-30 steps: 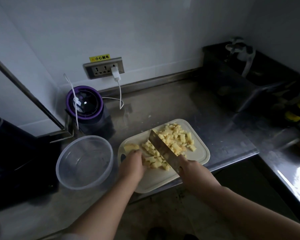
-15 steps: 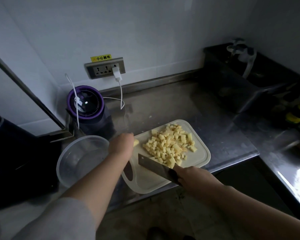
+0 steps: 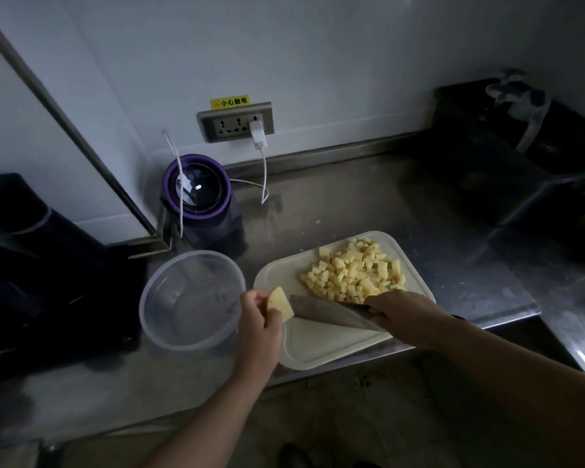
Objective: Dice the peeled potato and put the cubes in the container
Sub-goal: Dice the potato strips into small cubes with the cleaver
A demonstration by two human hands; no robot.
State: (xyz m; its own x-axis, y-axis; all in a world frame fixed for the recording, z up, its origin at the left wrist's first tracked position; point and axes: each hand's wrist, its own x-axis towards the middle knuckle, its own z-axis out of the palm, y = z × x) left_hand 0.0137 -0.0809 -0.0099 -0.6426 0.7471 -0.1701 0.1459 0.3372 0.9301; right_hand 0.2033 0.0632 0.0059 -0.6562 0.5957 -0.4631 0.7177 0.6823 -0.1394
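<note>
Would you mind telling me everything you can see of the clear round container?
The container is a round, transparent bowl, seemingly thin plastic, with a thicker rim. It stands upright and open on the steel counter, left of the white cutting board and in front of the purple-rimmed appliance. It looks empty. The left hand, holding a potato piece, overlaps its right rim in view; contact cannot be told.

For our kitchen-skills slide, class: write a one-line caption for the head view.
Left hand holds a potato piece beside the clear container; right hand grips the knife by the diced cubes.
</note>
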